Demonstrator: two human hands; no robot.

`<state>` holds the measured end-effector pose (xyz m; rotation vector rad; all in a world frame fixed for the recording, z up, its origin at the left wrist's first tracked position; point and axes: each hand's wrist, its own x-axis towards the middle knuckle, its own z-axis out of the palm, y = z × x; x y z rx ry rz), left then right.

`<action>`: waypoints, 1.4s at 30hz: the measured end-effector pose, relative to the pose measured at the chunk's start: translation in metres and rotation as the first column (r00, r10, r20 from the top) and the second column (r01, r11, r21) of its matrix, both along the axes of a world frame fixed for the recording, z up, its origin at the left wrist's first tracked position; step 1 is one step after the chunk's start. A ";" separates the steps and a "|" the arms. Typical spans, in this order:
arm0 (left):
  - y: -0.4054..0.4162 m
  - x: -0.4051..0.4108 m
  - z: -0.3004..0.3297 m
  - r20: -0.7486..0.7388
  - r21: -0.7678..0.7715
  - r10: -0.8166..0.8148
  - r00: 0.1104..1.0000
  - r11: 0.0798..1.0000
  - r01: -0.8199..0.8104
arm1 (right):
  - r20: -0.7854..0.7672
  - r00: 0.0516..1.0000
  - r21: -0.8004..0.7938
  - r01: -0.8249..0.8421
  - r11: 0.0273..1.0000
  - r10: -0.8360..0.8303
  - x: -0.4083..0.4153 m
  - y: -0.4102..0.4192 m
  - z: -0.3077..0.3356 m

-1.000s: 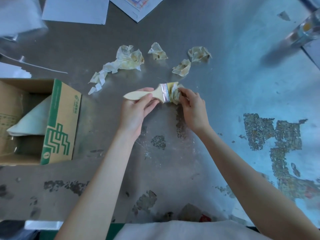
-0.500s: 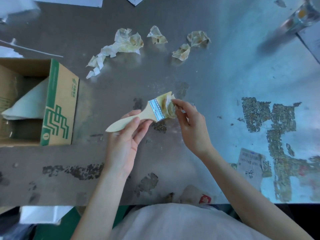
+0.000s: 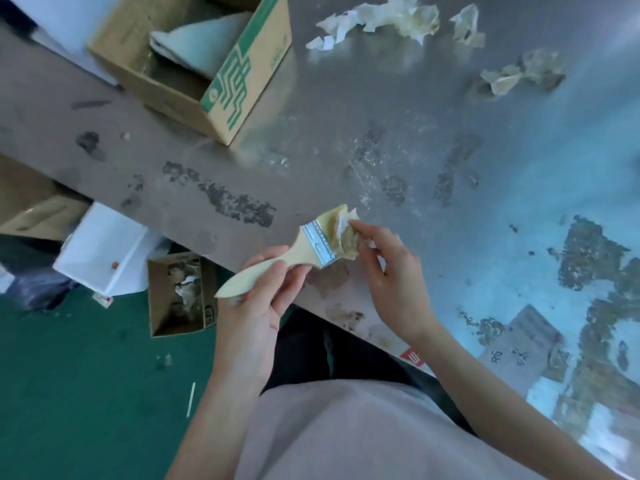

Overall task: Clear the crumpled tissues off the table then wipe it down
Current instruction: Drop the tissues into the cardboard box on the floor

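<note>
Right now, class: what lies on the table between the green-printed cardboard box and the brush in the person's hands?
In the head view, nothing stands between the cardboard box and the brush: only bare table with dark worn patches and pale scuffs.

Cream-handled brush (image 3: 277, 268) with silver ferrule; yellow-stained white tissues (image 3: 391, 15) at twelve o'clock; tan box (image 3: 221, 95) printed green; grey counter (image 3: 346, 116) mottled dark.

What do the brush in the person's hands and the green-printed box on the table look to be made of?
The pale flat paintbrush looks like unfinished light wood in the handle, with a shiny metal band and cream bristles wrapped in stained tissue. The open brown box with green print looks like matte corrugated cardboard, judging by its folded flaps and raw brown edges.
</note>
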<state>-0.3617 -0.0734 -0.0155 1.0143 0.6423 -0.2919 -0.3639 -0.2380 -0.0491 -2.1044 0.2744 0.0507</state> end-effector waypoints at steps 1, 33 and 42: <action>0.005 -0.011 0.000 0.005 0.004 0.033 0.999 0.999 -0.033 | -0.010 0.999 -0.003 -0.048 0.999 0.048 -0.004 0.004 0.001; 0.391 -0.164 -0.103 -0.071 0.066 0.639 0.766 0.769 -0.635 | -0.082 0.619 -0.053 -0.786 0.616 0.781 -0.046 0.434 -0.107; 0.437 -0.121 -0.279 -0.150 0.205 0.672 0.725 0.739 -0.642 | -0.376 0.685 0.173 -0.610 0.774 0.624 -0.021 0.505 -0.293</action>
